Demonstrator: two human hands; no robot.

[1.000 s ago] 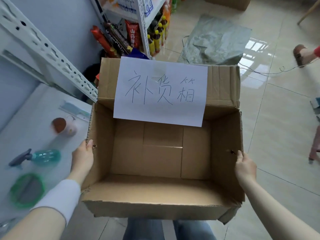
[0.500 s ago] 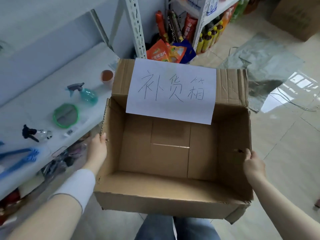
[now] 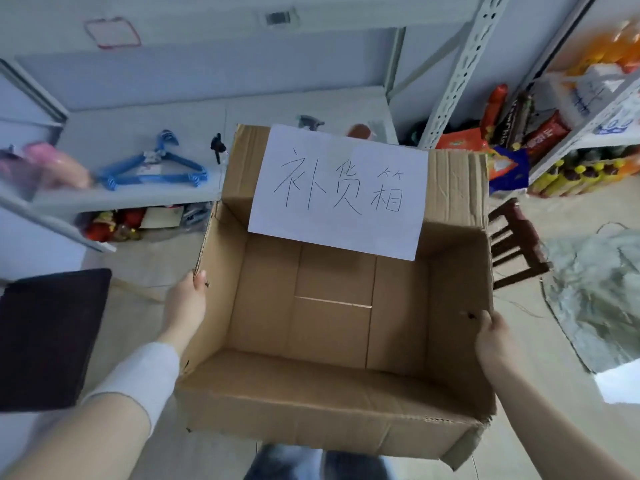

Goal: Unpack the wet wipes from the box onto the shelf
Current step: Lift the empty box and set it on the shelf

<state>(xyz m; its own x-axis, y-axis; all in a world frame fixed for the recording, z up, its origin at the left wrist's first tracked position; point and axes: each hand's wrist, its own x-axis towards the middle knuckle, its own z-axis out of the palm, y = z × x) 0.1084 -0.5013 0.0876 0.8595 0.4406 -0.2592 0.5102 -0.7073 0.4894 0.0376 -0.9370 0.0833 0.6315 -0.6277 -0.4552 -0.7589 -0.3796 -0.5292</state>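
On my left, the shelf [image 3: 138, 133] carries blue hangers [image 3: 152, 169]. My left hand [image 3: 185, 304] pinches the left wall of the box [image 3: 332, 393], thumb over its rim. The box (handwritten paper [image 3: 339, 192] on its far flap) hangs above the floor [image 3: 138, 317] between my 2 hands. My right hand [image 3: 493, 341] clamps the right wall.

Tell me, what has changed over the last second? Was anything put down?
The person has turned left toward the white shelf, carrying the cardboard box: the spray bottle that lay beside the left hand now peeks over the box's far flap, and blue hangers have come into view. Nothing was taken or let go. Left and right hand still grip its side walls; it stays empty, paper label attached.
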